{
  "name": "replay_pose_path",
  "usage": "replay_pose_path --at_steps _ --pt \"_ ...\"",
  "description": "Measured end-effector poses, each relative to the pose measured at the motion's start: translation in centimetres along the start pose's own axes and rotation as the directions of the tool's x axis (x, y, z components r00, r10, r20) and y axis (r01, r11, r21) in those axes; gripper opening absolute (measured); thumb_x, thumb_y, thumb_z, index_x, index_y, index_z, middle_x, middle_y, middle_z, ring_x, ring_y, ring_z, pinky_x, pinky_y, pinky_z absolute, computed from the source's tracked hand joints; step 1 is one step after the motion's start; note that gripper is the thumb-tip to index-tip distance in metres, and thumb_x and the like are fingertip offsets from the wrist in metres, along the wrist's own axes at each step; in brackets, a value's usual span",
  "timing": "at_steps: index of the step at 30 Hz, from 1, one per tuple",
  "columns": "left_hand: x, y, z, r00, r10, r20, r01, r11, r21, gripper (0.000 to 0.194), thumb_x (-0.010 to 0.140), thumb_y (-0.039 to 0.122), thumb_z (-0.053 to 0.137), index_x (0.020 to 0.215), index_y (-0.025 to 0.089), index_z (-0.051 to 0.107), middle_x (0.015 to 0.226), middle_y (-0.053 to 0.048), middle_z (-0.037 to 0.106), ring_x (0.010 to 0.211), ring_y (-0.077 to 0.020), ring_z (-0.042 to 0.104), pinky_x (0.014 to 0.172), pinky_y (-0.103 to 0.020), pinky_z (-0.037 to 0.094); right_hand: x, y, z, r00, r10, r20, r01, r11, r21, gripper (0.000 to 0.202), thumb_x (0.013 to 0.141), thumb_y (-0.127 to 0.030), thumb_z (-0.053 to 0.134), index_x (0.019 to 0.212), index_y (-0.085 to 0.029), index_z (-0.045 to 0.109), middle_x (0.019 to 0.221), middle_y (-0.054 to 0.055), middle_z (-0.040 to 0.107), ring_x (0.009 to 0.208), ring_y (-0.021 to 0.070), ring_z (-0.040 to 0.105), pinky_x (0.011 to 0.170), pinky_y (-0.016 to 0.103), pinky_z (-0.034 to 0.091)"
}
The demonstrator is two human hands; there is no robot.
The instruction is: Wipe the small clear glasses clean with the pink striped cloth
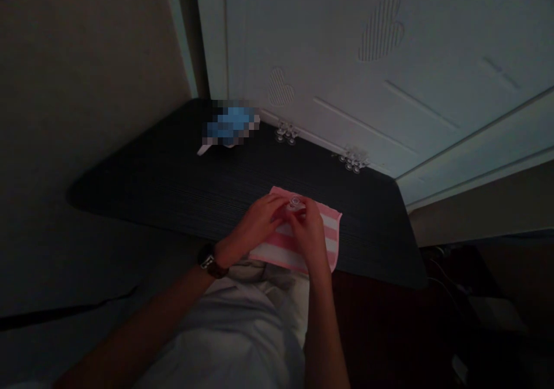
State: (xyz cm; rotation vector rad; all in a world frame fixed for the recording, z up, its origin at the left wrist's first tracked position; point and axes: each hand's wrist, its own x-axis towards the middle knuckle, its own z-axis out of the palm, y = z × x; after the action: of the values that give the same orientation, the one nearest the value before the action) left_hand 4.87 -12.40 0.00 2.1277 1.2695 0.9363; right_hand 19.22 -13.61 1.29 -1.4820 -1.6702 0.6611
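Note:
Over a pink-and-white striped cloth (331, 233) at the table's front edge, my two hands meet. Between their fingertips is a small clear round piece (295, 201) that looks like a suction cup. My left hand (265, 214) reaches in from the left with its fingers closed at the piece's side. From the right, my right hand (308, 223) has thumb and fingers bent around it in a pinch. Part of the cloth lies hidden under the hands. The exact finger contact is dim and hard to see.
The cloth lies on a dark table (182, 175). Along its back edge sit two clusters of clear round pieces, a left cluster (286, 133) and a right cluster (354, 160). A blurred blue item (234, 122) is at the back left. Behind rises a white panel (329, 48) with heart shapes.

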Motion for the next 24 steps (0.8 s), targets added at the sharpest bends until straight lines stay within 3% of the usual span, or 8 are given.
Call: replay_pose_path --at_steps 9,18,24 --pt "-0.3 -0.6 0.3 0.999 -0.041 -0.008 0.04 0.999 -0.005 0.043 0.083 0.017 0.053 0.125 0.019 0.044 0.126 -0.007 0.055 0.117 -0.02 0.05 0.101 -0.037 0.039 0.0 0.1 0.6 0.997 0.032 -0.068 -0.04 0.992 -0.119 0.012 0.081 -0.021 0.053 0.092 -0.019 0.056 0.089 0.005 0.062 0.078 0.0185 0.055 0.07 0.03 0.042" --pt "-0.7 -1.1 -2.1 0.998 -0.002 -0.061 0.016 0.972 0.236 0.026 0.088 0.02 0.045 0.111 0.018 0.056 0.11 -0.007 0.06 0.105 -0.0223 0.051 0.095 -0.039 0.041 1.2 -0.1 0.5 0.995 -0.041 -0.096 0.025 0.985 -0.169 0.012 0.084 -0.023 0.05 0.094 -0.019 0.055 0.09 0.006 0.061 0.08 0.0196 0.055 0.071 0.032 0.042" --pt "-0.7 -1.6 -2.3 0.999 0.024 -0.034 -0.013 0.954 0.299 0.026 0.087 0.017 0.045 0.108 0.014 0.059 0.107 -0.008 0.06 0.103 -0.0224 0.05 0.095 -0.038 0.04 1.3 0.2 1.5 0.998 -0.056 -0.041 0.047 0.978 -0.202 0.011 0.081 -0.018 0.048 0.091 -0.02 0.052 0.087 0.006 0.057 0.079 0.0201 0.052 0.071 0.032 0.041"
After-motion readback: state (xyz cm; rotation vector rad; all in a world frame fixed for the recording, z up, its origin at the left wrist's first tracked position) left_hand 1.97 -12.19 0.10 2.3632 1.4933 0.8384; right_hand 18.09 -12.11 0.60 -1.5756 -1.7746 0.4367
